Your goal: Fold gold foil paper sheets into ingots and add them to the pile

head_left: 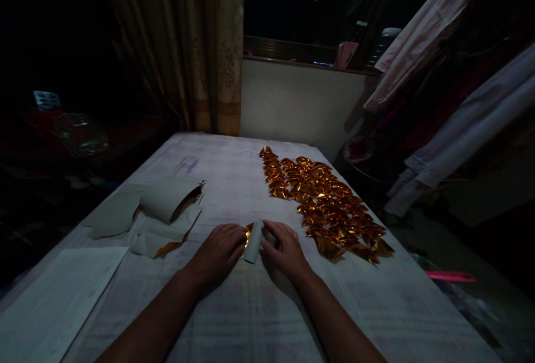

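Between my two hands, at the middle of the table, is a small sheet of gold foil paper (253,245) with a pale back, curled over into a roll. My left hand (220,250) pinches its left side, where a strip of gold shows. The fingers of my right hand (285,247) are bent against its right edge. To the right lie rows of folded gold foil pieces (330,201), many of them overlapping. Left of my hands sits a loose stack of foil paper sheets (167,198), pale side up and curling, with gold at the edges.
A plaid cloth covers the table (234,168). A large white sheet (58,296) lies at the near left. Behind the table are a curtain (204,45) and a window sill with a pink cup (345,54). Clothes (472,123) hang on the right, above a pink handle (451,277).
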Available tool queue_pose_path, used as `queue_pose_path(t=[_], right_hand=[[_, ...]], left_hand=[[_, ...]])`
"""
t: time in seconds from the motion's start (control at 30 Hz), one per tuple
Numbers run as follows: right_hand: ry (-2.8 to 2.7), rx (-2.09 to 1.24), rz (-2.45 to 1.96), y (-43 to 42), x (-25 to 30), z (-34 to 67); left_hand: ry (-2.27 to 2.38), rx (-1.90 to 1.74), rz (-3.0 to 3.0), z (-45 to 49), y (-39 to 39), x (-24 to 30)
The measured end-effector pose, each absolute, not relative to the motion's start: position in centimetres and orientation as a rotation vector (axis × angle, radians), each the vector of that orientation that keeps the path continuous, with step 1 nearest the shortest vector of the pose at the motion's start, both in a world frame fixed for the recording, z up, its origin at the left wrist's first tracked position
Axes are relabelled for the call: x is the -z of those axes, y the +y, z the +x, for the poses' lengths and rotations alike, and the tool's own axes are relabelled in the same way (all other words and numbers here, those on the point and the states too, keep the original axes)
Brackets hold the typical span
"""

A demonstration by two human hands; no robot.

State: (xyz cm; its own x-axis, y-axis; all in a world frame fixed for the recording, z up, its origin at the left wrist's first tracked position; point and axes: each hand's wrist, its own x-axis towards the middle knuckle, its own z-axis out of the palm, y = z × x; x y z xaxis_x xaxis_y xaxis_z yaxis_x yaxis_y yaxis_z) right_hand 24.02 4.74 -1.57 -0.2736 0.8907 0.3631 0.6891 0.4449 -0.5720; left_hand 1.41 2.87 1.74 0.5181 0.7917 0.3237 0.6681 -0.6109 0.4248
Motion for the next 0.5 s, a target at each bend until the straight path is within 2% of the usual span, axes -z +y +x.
queue_pose_path(t=[0.2, 0.5], right_hand=[[-2.291, -0.232, -1.038, 2.6, 1.7, 23.6], [-2.412, -0.162, -1.027, 2.2, -0.2, 21.7]], left_hand=[[1.28, -0.703, 2.48, 1.4, 2.6, -1.5], [1.294, -0.749, 2.448, 1.3, 2.7, -1.4]])
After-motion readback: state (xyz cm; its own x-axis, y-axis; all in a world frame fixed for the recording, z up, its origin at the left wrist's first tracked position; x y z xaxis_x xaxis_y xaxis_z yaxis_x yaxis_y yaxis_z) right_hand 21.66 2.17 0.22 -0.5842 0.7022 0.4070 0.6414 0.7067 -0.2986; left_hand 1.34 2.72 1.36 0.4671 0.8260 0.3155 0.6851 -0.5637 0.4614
